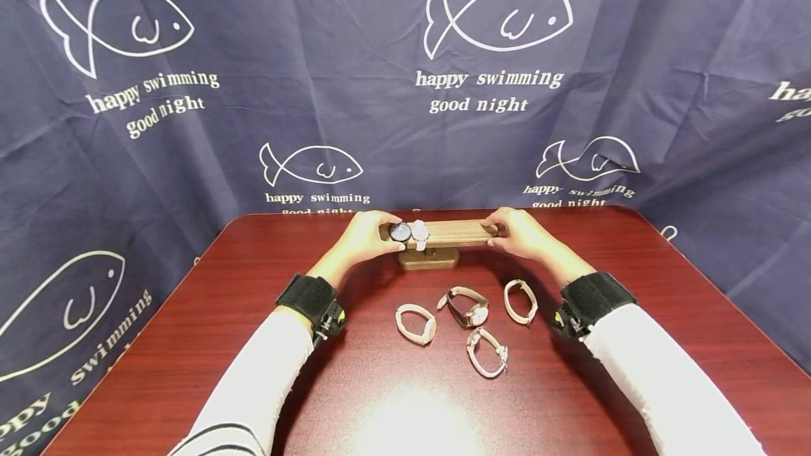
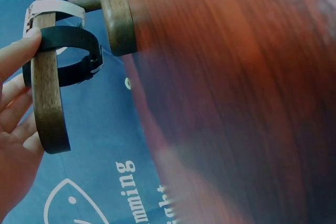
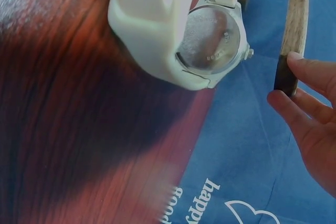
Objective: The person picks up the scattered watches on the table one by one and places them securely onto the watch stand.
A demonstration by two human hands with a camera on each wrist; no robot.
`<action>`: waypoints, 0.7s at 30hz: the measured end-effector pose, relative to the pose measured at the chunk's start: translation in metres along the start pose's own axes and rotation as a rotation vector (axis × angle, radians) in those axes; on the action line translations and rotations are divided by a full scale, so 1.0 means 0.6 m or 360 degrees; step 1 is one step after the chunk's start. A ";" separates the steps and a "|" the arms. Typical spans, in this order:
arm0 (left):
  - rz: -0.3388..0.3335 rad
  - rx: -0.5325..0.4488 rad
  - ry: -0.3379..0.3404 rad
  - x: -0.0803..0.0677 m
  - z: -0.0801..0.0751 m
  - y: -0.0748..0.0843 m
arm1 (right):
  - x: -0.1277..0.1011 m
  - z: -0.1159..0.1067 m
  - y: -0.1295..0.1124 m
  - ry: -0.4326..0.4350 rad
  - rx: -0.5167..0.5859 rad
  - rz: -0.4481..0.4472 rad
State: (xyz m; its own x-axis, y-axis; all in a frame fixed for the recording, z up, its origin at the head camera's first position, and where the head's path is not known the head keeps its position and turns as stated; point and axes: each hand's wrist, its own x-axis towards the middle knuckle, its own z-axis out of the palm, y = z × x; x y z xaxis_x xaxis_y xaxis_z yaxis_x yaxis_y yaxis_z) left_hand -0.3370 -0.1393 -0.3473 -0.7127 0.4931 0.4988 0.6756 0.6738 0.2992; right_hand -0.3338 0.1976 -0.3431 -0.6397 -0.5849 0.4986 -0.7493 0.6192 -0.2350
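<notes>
White long sleeves [image 1: 665,364] cover both arms; a black strap [image 1: 305,296] with a small camera wraps each wrist.

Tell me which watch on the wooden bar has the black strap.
The black-strapped watch, nearest the left hand; the white-strapped watch sits just inboard on the bar.

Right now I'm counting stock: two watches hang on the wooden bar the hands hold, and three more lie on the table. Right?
Not quite. The head view shows four watches lying on the table, not three. Two do hang on the wooden bar, held by the left hand and right hand.
</notes>
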 end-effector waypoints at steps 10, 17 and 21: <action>-0.0011 0.0022 0.0001 -0.001 -0.003 0.004 | 0.002 0.000 0.001 0.0016 0.0012 0.0020; -0.0026 0.0006 -0.0010 -0.004 -0.004 0.006 | -0.001 -0.001 -0.004 -0.0002 0.0020 0.0075; -0.0015 0.0002 -0.0014 -0.005 -0.006 0.006 | -0.004 -0.002 -0.006 -0.0012 -0.0001 0.0084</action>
State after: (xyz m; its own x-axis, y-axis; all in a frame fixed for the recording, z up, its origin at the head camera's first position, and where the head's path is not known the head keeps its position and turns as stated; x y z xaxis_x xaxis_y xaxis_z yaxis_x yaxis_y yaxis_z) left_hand -0.3316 -0.1405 -0.3449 -0.7207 0.4914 0.4891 0.6686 0.6790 0.3031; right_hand -0.3293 0.1973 -0.3426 -0.6797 -0.5555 0.4790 -0.7144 0.6495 -0.2604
